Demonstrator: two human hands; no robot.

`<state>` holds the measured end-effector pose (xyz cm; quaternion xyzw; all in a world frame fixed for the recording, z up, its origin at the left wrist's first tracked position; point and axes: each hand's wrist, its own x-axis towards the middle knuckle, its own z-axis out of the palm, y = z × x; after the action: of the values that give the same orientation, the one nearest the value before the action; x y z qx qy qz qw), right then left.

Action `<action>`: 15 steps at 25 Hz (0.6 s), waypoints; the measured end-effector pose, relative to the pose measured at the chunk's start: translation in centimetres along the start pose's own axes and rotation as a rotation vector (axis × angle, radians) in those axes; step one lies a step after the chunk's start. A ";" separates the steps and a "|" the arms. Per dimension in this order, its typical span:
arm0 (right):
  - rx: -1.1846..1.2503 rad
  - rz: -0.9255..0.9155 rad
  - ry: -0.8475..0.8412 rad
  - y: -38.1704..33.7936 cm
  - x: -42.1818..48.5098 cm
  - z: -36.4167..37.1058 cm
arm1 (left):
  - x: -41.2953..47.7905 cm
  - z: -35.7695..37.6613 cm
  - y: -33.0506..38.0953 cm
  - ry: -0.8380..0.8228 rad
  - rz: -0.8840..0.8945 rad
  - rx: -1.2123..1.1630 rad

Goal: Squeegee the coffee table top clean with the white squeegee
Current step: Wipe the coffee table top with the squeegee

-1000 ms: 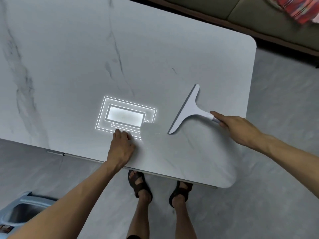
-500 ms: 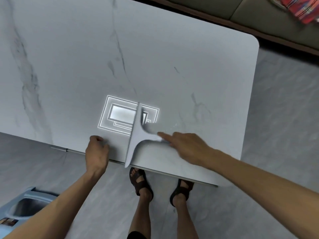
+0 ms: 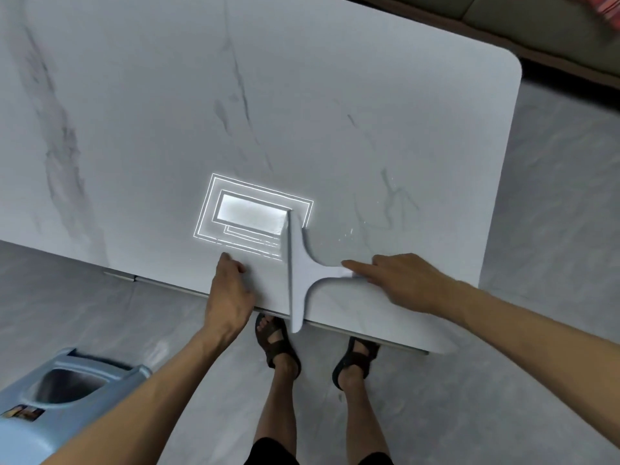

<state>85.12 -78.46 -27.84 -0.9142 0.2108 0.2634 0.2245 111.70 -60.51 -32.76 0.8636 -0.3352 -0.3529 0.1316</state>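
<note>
Though part-hidden, squeegee [image 3: 296,275] under right hand [image 3: 404,284].

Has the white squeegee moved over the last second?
Yes. The squeegee has swept left, away from the right edge of the table, and toward the near edge, which its blade tip now overhangs; the right hand holds its handle.

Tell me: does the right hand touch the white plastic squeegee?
Touching. In the head view the right hand grips the handle of the white squeegee.

A blue plastic bin [image 3: 84,424] stands on the grey floor [image 3: 553,229] near left, a sofa [image 3: 536,15] with red cloth [image 3: 608,7] far right.
</note>
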 end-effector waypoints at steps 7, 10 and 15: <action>-0.143 0.208 -0.013 7.5 -8.5 -0.9 | 0.3 2.0 2.4 -0.058 0.110 0.186; -0.112 0.128 0.006 4.6 -7.6 -1.3 | 0.1 1.5 1.8 0.096 0.061 0.103; 0.022 -0.155 -0.013 -6.3 2.2 -0.7 | 0.3 -0.9 -0.8 0.354 -0.260 -0.116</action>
<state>90.22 -74.31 -26.69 -0.9236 0.1409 0.2487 0.2555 112.92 -60.10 -32.61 0.9389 -0.1718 -0.2287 0.1912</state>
